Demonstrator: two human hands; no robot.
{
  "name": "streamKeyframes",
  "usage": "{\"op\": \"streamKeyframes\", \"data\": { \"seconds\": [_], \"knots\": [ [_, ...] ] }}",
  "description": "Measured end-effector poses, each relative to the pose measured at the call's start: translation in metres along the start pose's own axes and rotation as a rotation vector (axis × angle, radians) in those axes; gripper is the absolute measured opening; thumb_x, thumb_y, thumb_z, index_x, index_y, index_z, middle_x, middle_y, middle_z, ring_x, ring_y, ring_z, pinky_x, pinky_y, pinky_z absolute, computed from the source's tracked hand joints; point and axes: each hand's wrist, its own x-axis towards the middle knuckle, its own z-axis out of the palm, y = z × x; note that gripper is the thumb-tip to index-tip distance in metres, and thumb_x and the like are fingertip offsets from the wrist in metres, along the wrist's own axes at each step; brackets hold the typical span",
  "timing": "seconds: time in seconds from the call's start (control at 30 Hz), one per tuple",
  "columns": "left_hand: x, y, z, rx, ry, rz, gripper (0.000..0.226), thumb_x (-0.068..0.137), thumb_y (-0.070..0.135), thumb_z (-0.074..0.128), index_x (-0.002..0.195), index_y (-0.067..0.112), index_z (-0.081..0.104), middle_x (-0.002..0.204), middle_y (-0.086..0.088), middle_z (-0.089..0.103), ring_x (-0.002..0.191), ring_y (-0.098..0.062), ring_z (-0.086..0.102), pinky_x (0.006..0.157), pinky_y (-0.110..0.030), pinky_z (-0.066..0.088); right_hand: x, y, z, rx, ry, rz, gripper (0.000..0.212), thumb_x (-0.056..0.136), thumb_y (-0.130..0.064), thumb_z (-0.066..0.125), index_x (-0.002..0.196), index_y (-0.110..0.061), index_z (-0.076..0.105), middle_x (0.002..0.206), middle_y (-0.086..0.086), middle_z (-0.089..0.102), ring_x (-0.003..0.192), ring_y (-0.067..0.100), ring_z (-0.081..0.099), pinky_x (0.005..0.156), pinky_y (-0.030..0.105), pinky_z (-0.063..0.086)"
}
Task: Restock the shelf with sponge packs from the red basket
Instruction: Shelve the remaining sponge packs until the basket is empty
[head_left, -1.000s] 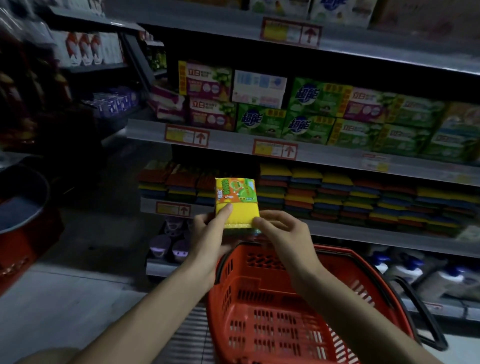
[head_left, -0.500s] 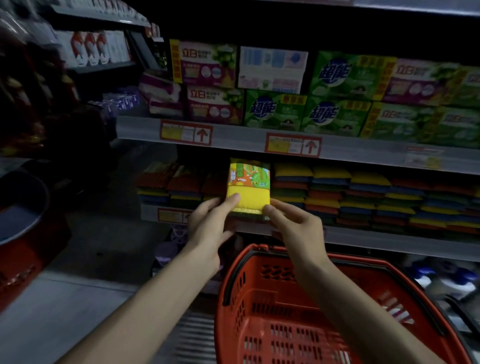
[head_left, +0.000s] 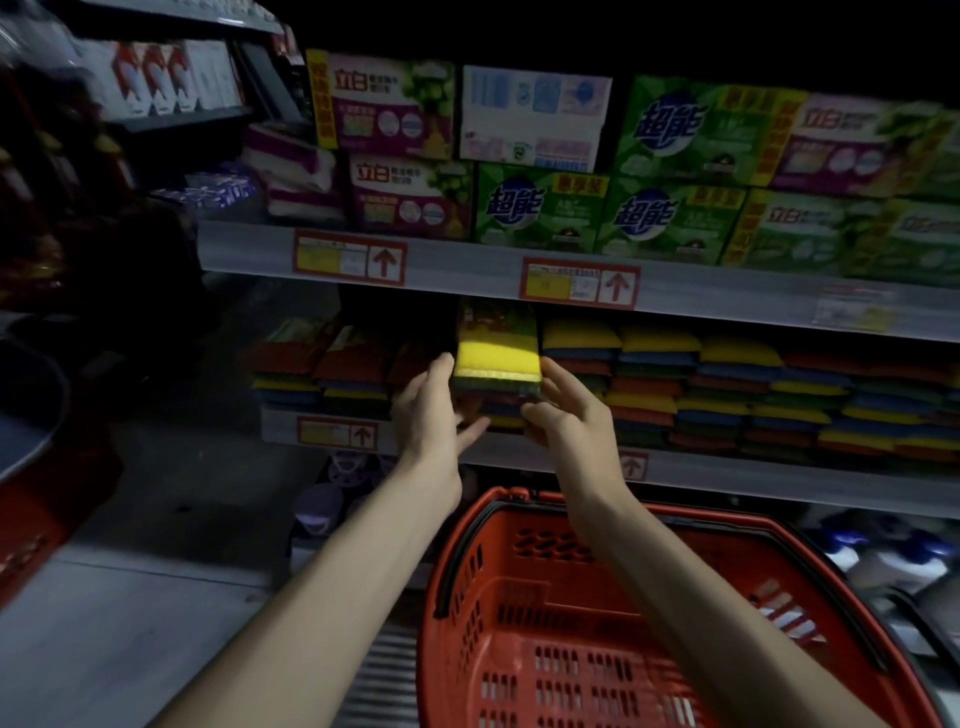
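A sponge pack (head_left: 496, 351), yellow and green with a printed label on top, is tilted back into the sponge shelf (head_left: 727, 475) under the upper shelf's edge. My left hand (head_left: 434, 410) touches its left side and my right hand (head_left: 569, 410) its right side, both pinching it. It sits above a low stack of packs in a gap between taller stacks of coloured sponge packs (head_left: 727, 389). The red basket (head_left: 519, 623) stands below my forearms; the part of its inside that I see holds nothing.
Boxed soap (head_left: 545, 213) fills the shelf above, with red price tags (head_left: 579, 285) on its edge. White bottles (head_left: 883, 556) stand on the lowest shelf at right. A red bin (head_left: 31, 467) is at the left, with grey floor (head_left: 130, 597) beside it.
Both hands have carried the sponge pack up and forward from above the basket into the shelf gap, tipping its label end backward.
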Motion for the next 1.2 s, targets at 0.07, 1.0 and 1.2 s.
{"op": "streamKeyframes", "data": {
  "seconds": [0.07,1.0,1.2],
  "knots": [
    [0.002,-0.002,0.002,-0.033,0.022,-0.018,0.009,0.1,0.025,0.056,0.103,0.021,0.063,0.126,-0.015,0.062,0.112,-0.035,0.064,0.083,-0.047,0.062,0.002,0.003,0.0,-0.033,-0.012,0.015,0.064,0.096,-0.004,0.06,0.154,-0.027,0.045,0.151,-0.003,0.051,0.138,0.015,0.048,0.114,0.043,0.045],
    [0.017,-0.023,0.006,-0.123,0.139,-0.165,0.008,0.089,-0.006,0.07,0.091,-0.004,0.063,0.092,-0.021,0.07,0.075,-0.025,0.072,0.075,-0.034,0.061,0.008,0.008,0.007,-0.061,0.018,0.013,0.061,0.091,0.009,0.053,0.146,-0.018,0.053,0.131,-0.003,0.062,0.126,0.015,0.057,0.108,0.039,0.051],
    [0.024,-0.02,0.009,-0.076,0.09,-0.174,0.007,0.093,0.003,0.068,0.088,-0.001,0.064,0.09,-0.014,0.072,0.074,-0.018,0.072,0.065,-0.024,0.061,0.025,0.016,-0.004,0.266,0.353,0.254,0.024,0.1,-0.001,0.055,0.119,-0.008,0.067,0.094,0.006,0.073,0.095,0.023,0.073,0.092,0.041,0.059]
  ]
}}
